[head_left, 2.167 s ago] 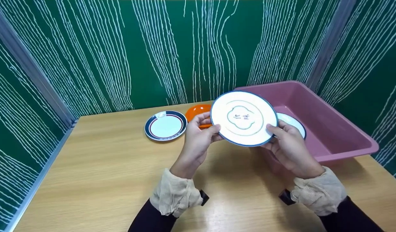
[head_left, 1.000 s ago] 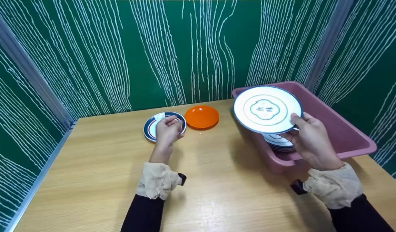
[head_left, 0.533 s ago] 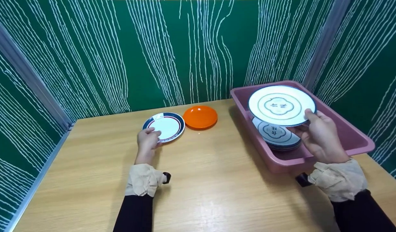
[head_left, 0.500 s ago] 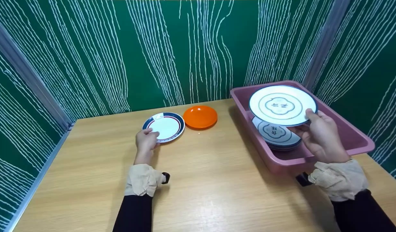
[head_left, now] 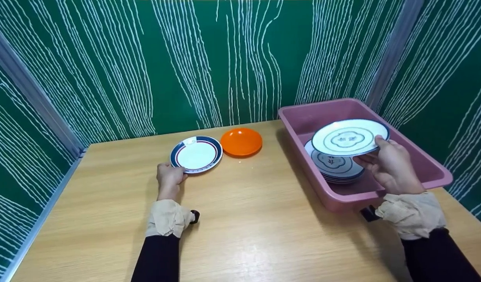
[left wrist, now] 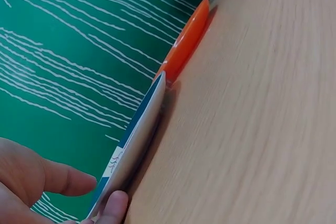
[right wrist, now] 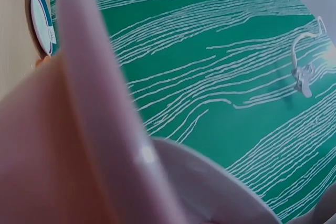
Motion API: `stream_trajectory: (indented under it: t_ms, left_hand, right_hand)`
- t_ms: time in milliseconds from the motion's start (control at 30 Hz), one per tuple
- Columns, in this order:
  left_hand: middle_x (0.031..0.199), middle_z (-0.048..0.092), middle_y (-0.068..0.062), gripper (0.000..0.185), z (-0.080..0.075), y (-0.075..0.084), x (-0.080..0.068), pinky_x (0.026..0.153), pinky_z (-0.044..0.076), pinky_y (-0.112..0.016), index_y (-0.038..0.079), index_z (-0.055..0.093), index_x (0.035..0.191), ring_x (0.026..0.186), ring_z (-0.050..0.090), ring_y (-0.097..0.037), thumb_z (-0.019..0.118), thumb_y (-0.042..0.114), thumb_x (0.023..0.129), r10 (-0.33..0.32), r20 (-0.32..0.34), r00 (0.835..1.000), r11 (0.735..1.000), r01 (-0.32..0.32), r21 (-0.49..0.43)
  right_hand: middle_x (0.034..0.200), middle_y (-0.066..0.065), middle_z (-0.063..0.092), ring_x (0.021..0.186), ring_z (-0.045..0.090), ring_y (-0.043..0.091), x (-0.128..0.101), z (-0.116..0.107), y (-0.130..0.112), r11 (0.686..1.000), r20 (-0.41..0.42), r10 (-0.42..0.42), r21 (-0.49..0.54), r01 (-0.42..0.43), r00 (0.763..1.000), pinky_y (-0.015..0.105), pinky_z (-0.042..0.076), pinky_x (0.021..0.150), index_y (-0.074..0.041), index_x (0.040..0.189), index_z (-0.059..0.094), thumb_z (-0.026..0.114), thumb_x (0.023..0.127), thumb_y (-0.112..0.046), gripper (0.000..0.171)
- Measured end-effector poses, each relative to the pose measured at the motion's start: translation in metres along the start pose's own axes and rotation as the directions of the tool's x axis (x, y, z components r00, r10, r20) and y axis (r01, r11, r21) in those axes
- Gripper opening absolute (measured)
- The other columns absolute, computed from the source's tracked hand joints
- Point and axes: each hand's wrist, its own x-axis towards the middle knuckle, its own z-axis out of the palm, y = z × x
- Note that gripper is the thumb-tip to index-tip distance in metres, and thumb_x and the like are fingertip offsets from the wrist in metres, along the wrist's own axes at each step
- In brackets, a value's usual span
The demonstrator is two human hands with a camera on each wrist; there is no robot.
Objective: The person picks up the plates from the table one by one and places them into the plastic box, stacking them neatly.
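Two hands are showing: the left hand (head_left: 169, 178) and the right hand (head_left: 389, 164). One pink tub (head_left: 428, 166) is sitting on the right of one wooden table (head_left: 244, 219). One white plate with a blue rim (head_left: 349, 137) is being held above the tub. One stack of matching plates (head_left: 334, 166) is lying inside the tub; how many plates are making up the stack cannot be told. Two more dishes are lying on the far middle of the table: one plate with a navy and red band (head_left: 196, 154) on the left and one orange dish (head_left: 241, 141) just right of it. Two cream cuffs are showing, one at each wrist.
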Motion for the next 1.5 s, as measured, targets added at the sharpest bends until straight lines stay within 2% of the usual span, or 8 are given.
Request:
stream_trajectory:
  t_ms: [133,300,533,700,900,1067,1300,1500]
  left_hand:
    - [0.145,0.047,-0.019,0.068,-0.004,0.001,0.002,0.082,0.059,-0.025,0.000,0.032,0.156,0.097,0.059,-0.018,0.056,-0.012,0.093,-0.008,0.014,1.000,1.000,0.008,-0.018]
    - [0.136,0.054,-0.019,0.061,-0.006,0.000,0.004,0.081,0.059,-0.023,-0.004,0.043,0.149,0.095,0.063,-0.016,0.062,-0.011,0.092,-0.009,0.029,1.000,1.000,0.009,-0.006]
    - [0.129,0.058,-0.024,0.066,-0.006,-0.004,0.006,0.070,0.060,-0.021,-0.010,0.041,0.148,0.074,0.065,-0.010,0.064,-0.016,0.087,0.020,0.062,0.998,0.999,-0.017,-0.041]
    - [0.123,0.058,-0.023,0.063,-0.007,-0.005,0.006,0.071,0.060,-0.022,-0.011,0.042,0.146,0.079,0.065,-0.013,0.063,-0.016,0.087,0.015,0.071,0.997,0.997,-0.010,-0.072]
    - [0.122,0.057,-0.019,0.059,-0.007,-0.003,0.005,0.074,0.061,-0.023,-0.009,0.044,0.144,0.088,0.066,-0.017,0.061,-0.016,0.088,-0.024,0.070,0.997,0.997,0.030,-0.074]
    - [0.124,0.055,-0.019,0.060,-0.007,-0.001,0.005,0.075,0.061,-0.023,-0.008,0.043,0.145,0.086,0.067,-0.016,0.060,-0.016,0.089,-0.040,0.065,0.997,0.996,0.045,-0.075]
    - [0.121,0.057,-0.020,0.063,-0.007,-0.004,0.004,0.074,0.061,-0.024,-0.010,0.043,0.145,0.079,0.069,-0.015,0.054,-0.020,0.084,-0.012,0.065,0.998,0.995,0.019,-0.098]
    - [0.128,0.056,-0.022,0.068,-0.008,-0.003,0.003,0.073,0.061,-0.023,-0.010,0.039,0.149,0.079,0.069,-0.014,0.052,-0.021,0.083,-0.006,0.062,0.998,0.996,0.011,-0.090]
  right_hand:
    - [0.094,0.002,0.074,0.099,0.069,0.017,0.006,-0.001,0.000,0.998,-0.035,0.029,-0.048,-0.031,0.999,0.037,0.061,0.087,-0.024,0.165,0.008,0.042,0.110,-0.031,0.065]
    - [0.094,0.002,0.073,0.097,0.069,0.018,0.011,-0.002,0.002,0.994,-0.034,0.061,-0.090,-0.064,0.998,0.037,0.061,0.086,-0.022,0.164,0.012,0.041,0.110,-0.027,0.061]
    - [0.091,0.006,0.072,0.087,0.071,0.021,0.014,-0.009,0.008,0.985,0.003,0.084,-0.153,-0.083,0.996,0.035,0.062,0.083,-0.013,0.128,0.041,0.040,0.111,-0.025,0.022]
    - [0.092,0.006,0.073,0.089,0.072,0.021,0.016,-0.011,0.007,0.968,0.005,0.132,-0.217,-0.128,0.991,0.035,0.061,0.086,-0.010,0.137,0.037,0.037,0.111,-0.023,0.029]
    - [0.091,0.008,0.072,0.090,0.071,0.023,0.018,-0.012,0.003,0.967,-0.013,0.204,-0.154,-0.204,0.979,0.041,0.061,0.088,-0.017,0.143,0.036,0.044,0.110,-0.024,0.035]
    - [0.092,0.006,0.070,0.095,0.068,0.020,0.019,-0.011,0.001,0.962,-0.029,0.249,-0.109,-0.251,0.968,0.046,0.059,0.091,-0.029,0.161,0.018,0.055,0.106,-0.029,0.066]
    - [0.091,0.005,0.073,0.090,0.069,0.018,0.020,-0.012,0.002,0.964,-0.017,0.247,-0.101,-0.247,0.969,0.045,0.060,0.089,-0.021,0.130,0.046,0.060,0.103,-0.031,0.032]
    - [0.091,0.005,0.073,0.090,0.070,0.015,0.020,-0.011,0.003,0.959,-0.038,0.278,-0.050,-0.280,0.960,0.038,0.059,0.090,-0.022,0.133,0.044,0.058,0.104,-0.033,0.034]
